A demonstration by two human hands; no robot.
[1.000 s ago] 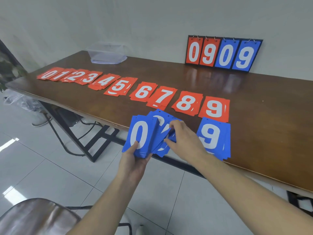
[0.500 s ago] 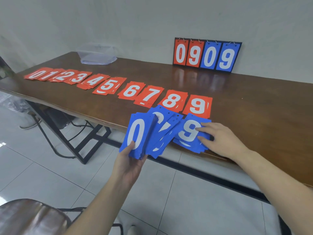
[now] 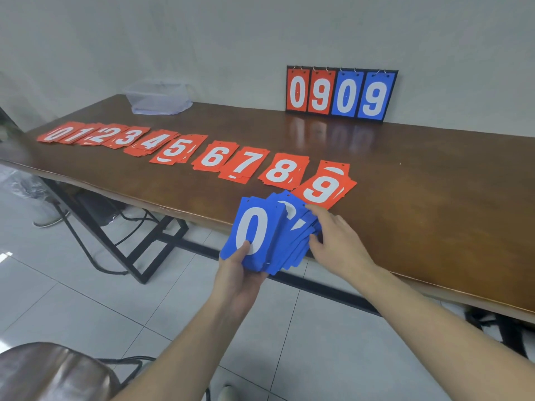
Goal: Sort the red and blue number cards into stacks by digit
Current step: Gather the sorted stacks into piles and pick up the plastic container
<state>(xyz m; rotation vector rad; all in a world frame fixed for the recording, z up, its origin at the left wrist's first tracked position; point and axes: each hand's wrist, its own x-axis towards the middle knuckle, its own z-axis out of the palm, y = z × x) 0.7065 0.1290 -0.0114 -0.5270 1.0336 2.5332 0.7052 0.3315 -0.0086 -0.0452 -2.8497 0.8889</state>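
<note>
Here the left hand (image 3: 238,280) grips a thick fan of blue cards (image 3: 269,235) just off the bench (image 3: 419,198) edge, thumb pressed on the white 0 of the top card. The right hand (image 3: 338,241) curls its fingers (image 3: 318,215) around the fan's side at 3 o'clock. At 12 o'clock lie ten red stacks (image 3: 214,157), 0 to 9, slightly messy, each showing a white digit.

Glossy dark wood table (image 3: 405,198); matt, smooth plastic-looking blue cards (image 3: 260,227).
</note>
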